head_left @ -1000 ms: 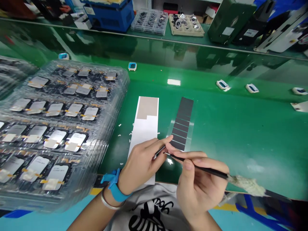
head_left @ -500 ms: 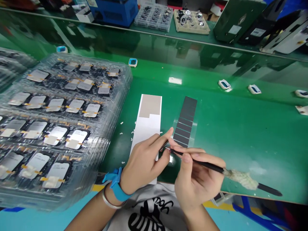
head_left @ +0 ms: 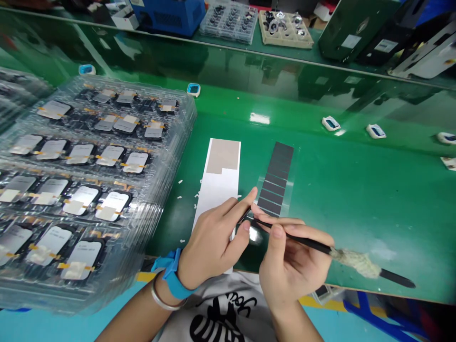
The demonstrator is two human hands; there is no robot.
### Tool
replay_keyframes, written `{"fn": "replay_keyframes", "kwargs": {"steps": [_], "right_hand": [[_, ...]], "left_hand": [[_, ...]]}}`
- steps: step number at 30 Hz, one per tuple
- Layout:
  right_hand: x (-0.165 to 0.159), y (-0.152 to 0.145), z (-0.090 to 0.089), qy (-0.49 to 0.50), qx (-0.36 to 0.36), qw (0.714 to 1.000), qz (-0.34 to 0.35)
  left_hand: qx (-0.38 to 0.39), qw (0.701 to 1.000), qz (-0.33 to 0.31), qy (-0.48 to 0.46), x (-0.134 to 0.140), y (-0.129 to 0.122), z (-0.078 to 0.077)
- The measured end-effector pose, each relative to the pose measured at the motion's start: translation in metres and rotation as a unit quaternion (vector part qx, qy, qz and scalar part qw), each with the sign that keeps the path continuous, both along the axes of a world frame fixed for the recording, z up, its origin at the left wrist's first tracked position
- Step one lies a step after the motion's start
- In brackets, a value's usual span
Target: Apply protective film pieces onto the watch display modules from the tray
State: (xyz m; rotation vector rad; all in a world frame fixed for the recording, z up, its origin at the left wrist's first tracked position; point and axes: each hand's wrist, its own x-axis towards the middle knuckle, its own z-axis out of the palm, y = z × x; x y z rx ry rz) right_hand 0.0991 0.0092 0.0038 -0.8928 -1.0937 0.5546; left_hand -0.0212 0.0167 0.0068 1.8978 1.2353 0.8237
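Green work surface (head_left: 363, 190): reached far right from black strip sheet (head_left: 273, 192); near edge passed close to wrapped tool's rear end. Clear tray stack (head_left: 176, 152): bounded left side. Wrapped tool (head_left: 313, 244), slim, black: gripped in right hand (head_left: 295, 266) above near side; long axis near right to far left, tip toward left hand (head_left: 215, 237). Dark piece (head_left: 244, 216), small: pinched in left hand, just beside tip.

The green bench (head_left: 356, 199) carries clear trays (head_left: 174, 156), a white sheet (head_left: 218, 187), a dark strip (head_left: 281, 159) and white scraps (head_left: 180, 181) (paper, perhaps).
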Motion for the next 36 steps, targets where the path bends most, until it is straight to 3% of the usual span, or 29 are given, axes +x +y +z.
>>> {"fn": "replay_keyframes", "kwargs": {"steps": [36], "right_hand": [[0.0033, -0.0005, -0.0014, -0.025, 0.008, 0.999, 0.024]], "left_hand": [[0.019, 1.000, 0.002, 0.012, 0.0000, -0.0001, 0.0015]]}}
